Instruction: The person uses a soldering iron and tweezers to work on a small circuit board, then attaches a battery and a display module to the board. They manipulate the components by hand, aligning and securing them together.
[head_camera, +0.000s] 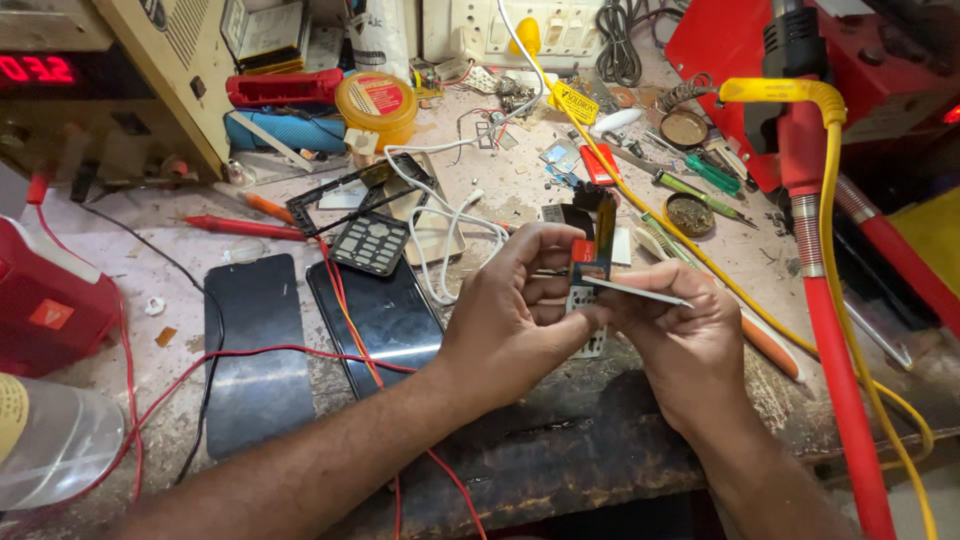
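Left hand (510, 315) fingers pinch small phone (590, 240); right hand (680, 335) fingers clamp tweezers (640, 291) near bench edge (560, 460).

One head-worn camera looks steeply down, close over the workbench (560, 440); forearms enter from the bottom edge, and both hands meet at frame centre.
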